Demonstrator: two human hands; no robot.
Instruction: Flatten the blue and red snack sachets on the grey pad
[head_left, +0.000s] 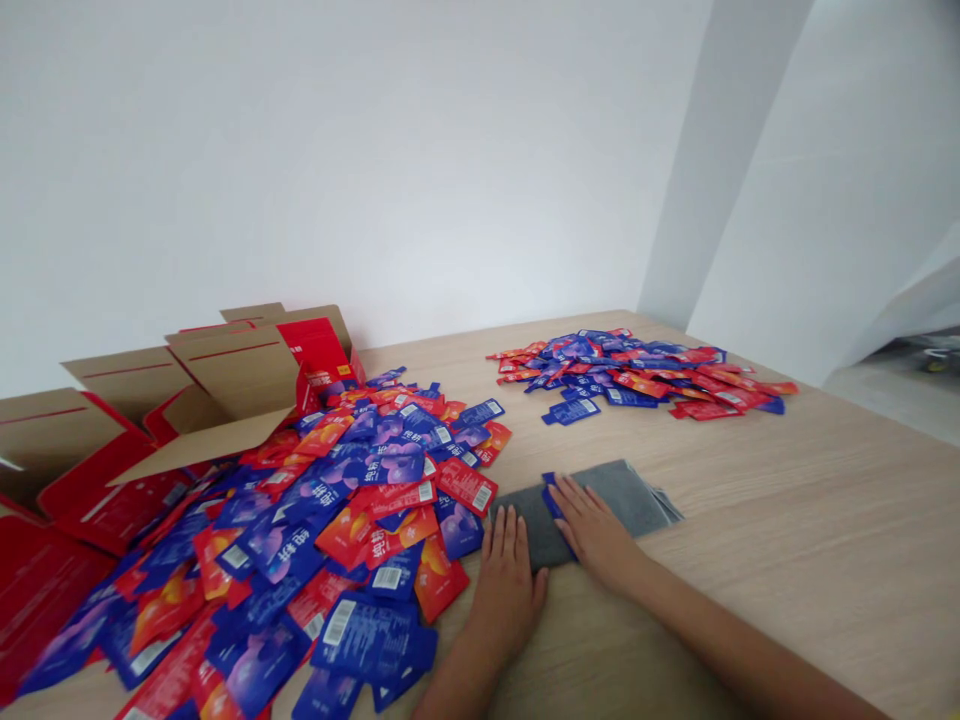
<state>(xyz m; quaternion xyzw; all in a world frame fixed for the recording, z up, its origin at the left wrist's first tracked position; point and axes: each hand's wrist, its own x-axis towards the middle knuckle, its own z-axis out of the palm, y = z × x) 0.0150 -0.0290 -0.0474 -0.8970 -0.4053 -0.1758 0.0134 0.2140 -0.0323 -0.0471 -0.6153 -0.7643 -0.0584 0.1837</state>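
Note:
A flat grey stack of thin sheets, perhaps bags, lies on the table, its layered edges showing at the right end. My left hand rests flat on the left end of it, fingers stretched out. Partly hidden beneath my right hand is a blue sachet on top of the grey stack. The fingers of that hand lie flat and outstretched across the sachet. Beside my left hand spreads a large heap of red and blue sachets.
Open red cardboard boxes with brown flaps stand at the left, sachets spilling before them. A second, smaller pile of red and blue sachets lies farther back on the wooden table. A white wall rises behind.

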